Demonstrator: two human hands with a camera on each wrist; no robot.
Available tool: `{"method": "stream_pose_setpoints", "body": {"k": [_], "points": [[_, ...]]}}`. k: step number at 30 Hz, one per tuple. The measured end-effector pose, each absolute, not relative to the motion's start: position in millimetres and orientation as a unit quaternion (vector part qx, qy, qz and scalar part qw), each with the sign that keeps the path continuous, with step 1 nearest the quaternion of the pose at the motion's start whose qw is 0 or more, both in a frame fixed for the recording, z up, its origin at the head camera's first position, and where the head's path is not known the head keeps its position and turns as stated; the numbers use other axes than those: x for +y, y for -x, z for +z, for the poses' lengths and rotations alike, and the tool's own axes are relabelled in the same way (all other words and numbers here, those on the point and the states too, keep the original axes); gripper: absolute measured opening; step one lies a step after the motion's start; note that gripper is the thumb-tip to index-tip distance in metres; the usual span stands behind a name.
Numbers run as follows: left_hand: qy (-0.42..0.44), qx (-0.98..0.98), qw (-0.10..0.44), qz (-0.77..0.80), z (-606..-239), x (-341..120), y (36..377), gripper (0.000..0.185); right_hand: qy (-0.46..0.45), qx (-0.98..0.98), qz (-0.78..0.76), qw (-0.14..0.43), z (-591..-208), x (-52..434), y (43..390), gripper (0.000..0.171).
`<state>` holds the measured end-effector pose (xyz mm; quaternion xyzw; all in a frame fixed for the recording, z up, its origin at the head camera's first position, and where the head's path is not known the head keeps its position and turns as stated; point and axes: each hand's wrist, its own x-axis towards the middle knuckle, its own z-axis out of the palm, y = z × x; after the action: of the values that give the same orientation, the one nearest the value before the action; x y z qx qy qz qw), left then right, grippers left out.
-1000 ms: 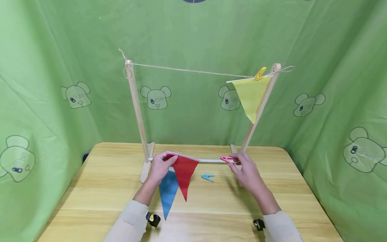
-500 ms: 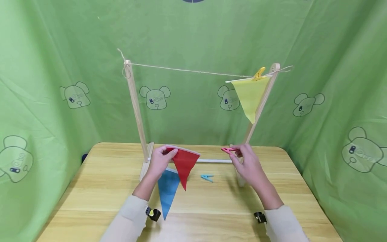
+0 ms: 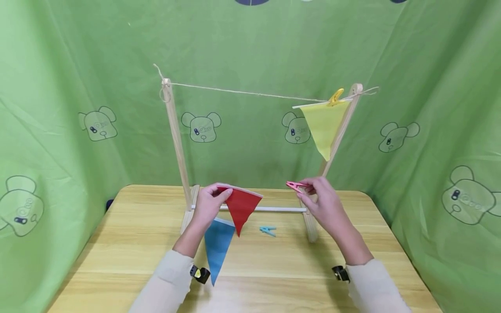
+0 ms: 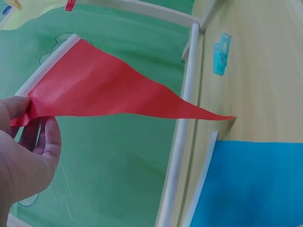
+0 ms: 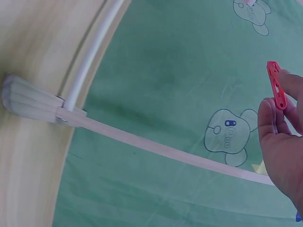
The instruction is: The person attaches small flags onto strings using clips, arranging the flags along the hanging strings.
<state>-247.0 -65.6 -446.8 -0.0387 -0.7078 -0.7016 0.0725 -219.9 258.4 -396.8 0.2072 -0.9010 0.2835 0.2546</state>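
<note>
A red triangular pennant (image 3: 243, 206) hangs point-down from my left hand (image 3: 208, 203), which pinches the left end of its white top edge between thumb and fingers. In the left wrist view the red pennant (image 4: 113, 90) spreads out in front of the white crossbar. My right hand (image 3: 320, 196) holds a pink clothespin (image 3: 296, 186) by its handle end, its nose pointing left. Below my left hand a blue pennant (image 3: 219, 243) lies on the table, and a light blue clothespin (image 3: 268, 230) rests to its right. Both hands are raised, close to the crossbar (image 3: 279, 209) in the head view.
Twine (image 3: 242, 92) runs between two wooden posts, the left post (image 3: 177, 139) and the right one (image 3: 344, 126). A yellow pennant (image 3: 324, 126) hangs at its right end under a yellow clothespin (image 3: 335, 96). Green printed cloth surrounds the wooden table (image 3: 274, 269).
Both hands have risen, the left lifting the red pennant and the right lifting the pink clothespin. The blue pennant and light blue clothespin stay where they were.
</note>
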Motion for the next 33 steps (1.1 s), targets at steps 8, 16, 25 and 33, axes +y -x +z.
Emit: {"method": "stream_pose_setpoints", "body": {"k": [8,16,25,33], "points": [[0.045,-0.706,0.086,-0.702,-432,-59,250,0.017,-0.239,-0.891,0.254,0.292,-383,262,224,0.036],[0.046,-0.698,0.089,-0.709,-420,-56,250,0.019,-0.264,-0.878,0.250,0.310,-368,262,225,0.035],[0.057,-0.693,0.090,-0.713,-407,-56,250,0.018,-0.257,-0.882,0.245,0.309,-352,259,225,0.035],[0.065,-0.682,0.093,-0.723,-395,-55,256,0.018,-0.281,-0.868,0.242,0.331,-340,258,227,0.037]]}}
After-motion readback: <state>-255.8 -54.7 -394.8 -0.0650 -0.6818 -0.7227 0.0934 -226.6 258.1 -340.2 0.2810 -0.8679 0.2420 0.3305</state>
